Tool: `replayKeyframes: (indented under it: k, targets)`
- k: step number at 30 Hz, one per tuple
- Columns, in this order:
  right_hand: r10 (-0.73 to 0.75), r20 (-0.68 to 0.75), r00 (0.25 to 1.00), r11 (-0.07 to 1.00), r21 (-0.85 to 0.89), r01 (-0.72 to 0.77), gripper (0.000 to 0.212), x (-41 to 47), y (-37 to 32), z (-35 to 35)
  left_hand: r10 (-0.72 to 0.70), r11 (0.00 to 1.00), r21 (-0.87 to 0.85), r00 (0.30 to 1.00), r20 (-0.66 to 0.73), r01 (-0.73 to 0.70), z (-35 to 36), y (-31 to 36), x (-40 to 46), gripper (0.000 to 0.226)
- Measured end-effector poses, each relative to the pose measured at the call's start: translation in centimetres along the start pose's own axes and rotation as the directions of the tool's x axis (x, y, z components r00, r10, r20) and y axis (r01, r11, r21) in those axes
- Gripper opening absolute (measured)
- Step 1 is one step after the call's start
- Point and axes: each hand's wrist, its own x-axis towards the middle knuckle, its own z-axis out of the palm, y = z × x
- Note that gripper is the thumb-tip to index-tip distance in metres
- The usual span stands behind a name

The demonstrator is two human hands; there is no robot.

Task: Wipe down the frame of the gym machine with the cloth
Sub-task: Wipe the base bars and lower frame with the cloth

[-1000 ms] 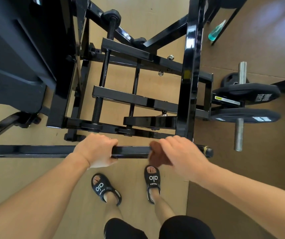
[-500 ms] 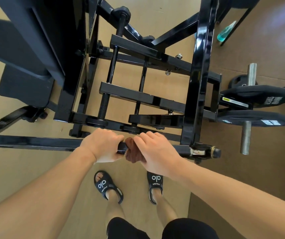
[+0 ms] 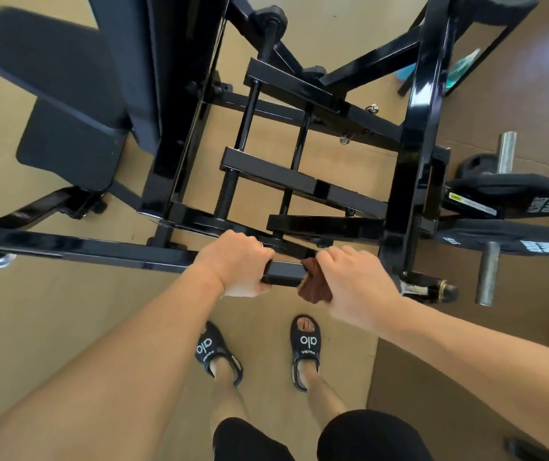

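A black steel gym machine frame (image 3: 303,184) fills the upper view. Its near horizontal bar (image 3: 100,252) runs from the left edge towards the right, just in front of me. My left hand (image 3: 233,264) is wrapped around this bar. To the right of it, my right hand (image 3: 356,284) presses a brown cloth (image 3: 314,287) onto the same bar; most of the cloth is hidden under the fingers. A short bare stretch of bar (image 3: 283,272) shows between the two hands.
Black weight plates (image 3: 512,234) on steel pegs stick out at the right. A padded seat (image 3: 63,111) is at the upper left. A teal spray bottle (image 3: 459,73) lies on the floor behind the right upright (image 3: 416,144). My sandalled feet (image 3: 304,351) stand below the bar.
My right hand with the cloth slid left along the bar until it nearly met the left hand, then back right a little. The left hand kept its grip. The view drifted.
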Motion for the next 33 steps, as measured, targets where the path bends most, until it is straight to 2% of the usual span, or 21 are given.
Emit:
replayKeyframes:
  k: [3,5,8,11,15,18,21,24,27,29,33]
  targets:
    - [-0.010,-0.034,0.999,1.000,-0.013,0.010,0.048,3.1,-5.1,-0.1,-0.004,1.000,0.023,1.000,-0.031,0.005,-0.1,-0.1,0.1,0.033]
    - [-0.033,-0.048,0.998,0.999,0.006,0.033,0.048,2.8,-5.3,-0.4,-0.026,0.999,-0.022,0.998,-0.055,0.025,-0.4,0.2,-0.1,0.037]
    - [0.018,-0.025,1.000,1.000,0.013,-0.018,0.050,-0.6,-0.8,-1.3,-0.074,0.991,-0.117,0.997,-0.032,0.070,-0.7,-0.9,-1.4,0.064]
    - [0.107,-0.011,0.994,0.993,-0.042,-0.108,0.047,-4.1,3.9,-2.0,-0.085,0.995,-0.046,0.996,0.007,0.085,-1.4,-5.8,-5.3,0.074]
    - [0.172,0.049,0.984,0.970,-0.185,-0.161,0.052,-3.8,3.6,-1.4,-0.248,0.960,0.162,0.963,0.105,0.229,-1.0,-14.7,-12.3,0.067]
    - [0.179,0.054,0.982,0.969,-0.184,-0.167,0.055,-2.5,1.4,-1.7,-0.370,0.925,0.155,0.913,0.168,0.347,-0.7,-17.9,-14.4,0.047]
    - [0.123,0.095,0.988,0.980,-0.170,-0.105,0.055,0.9,-3.7,-2.3,-0.286,0.951,0.181,0.935,0.207,0.251,0.7,-18.8,-13.9,0.028]
    - [0.015,0.069,0.997,0.998,-0.059,-0.011,0.051,6.1,-11.1,-2.4,-0.230,0.962,0.186,0.959,0.163,0.199,1.0,-19.4,-13.9,0.025]
    - [-0.021,0.051,0.998,1.000,0.005,0.021,0.047,10.7,-17.5,-1.7,-0.191,0.972,0.166,0.970,0.148,0.166,1.4,-19.7,-14.1,0.025]
    - [0.001,0.023,1.000,1.000,0.009,-0.002,0.045,12.1,-19.6,-1.2,-0.187,0.976,0.139,0.971,0.151,0.166,1.2,-19.7,-14.0,0.026]
    - [0.022,-0.062,0.998,0.999,0.049,-0.019,0.052,11.1,-19.4,-0.5,-0.211,0.976,0.092,0.966,0.147,0.199,0.7,-19.2,-14.4,0.024]
